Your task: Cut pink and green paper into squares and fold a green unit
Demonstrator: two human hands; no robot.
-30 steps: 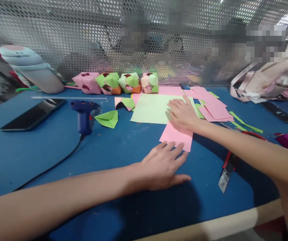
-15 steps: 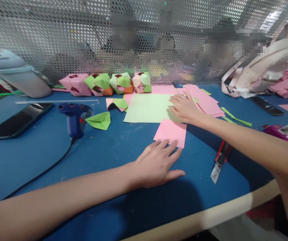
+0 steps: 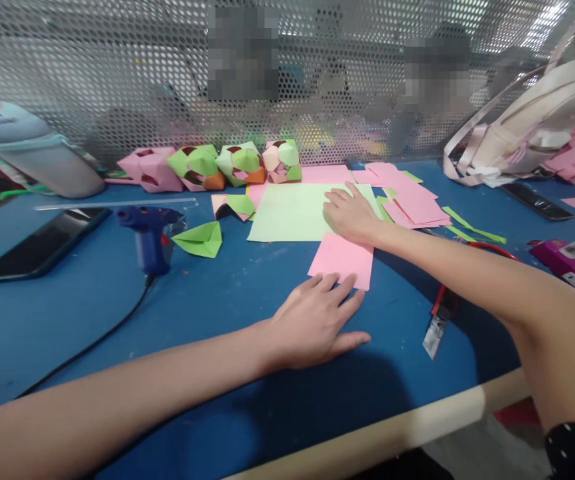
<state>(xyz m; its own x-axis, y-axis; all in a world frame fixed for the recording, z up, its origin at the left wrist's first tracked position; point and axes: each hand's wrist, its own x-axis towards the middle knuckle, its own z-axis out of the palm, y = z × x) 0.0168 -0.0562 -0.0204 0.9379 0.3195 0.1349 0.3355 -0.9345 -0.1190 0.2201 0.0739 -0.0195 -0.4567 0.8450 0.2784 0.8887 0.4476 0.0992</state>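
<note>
Pink paper square [image 3: 343, 259] lies on the surface [image 3: 247, 293] at 1 o'clock from the left hand [image 3: 317, 322], open, at the square's near edge; the right hand [image 3: 350, 213], spread and grasping nothing, sits toward 12 o'clock over a pale green sheet [image 3: 290, 213]. Light, flat pressure should keep the square from creeping. Half a second earlier, the right hand lay farther toward 3 o'clock.

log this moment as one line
left hand: open, at edge of small pink paper | right hand: open, over larger pale-green paper | blue plastic glue gun: unheld
</note>
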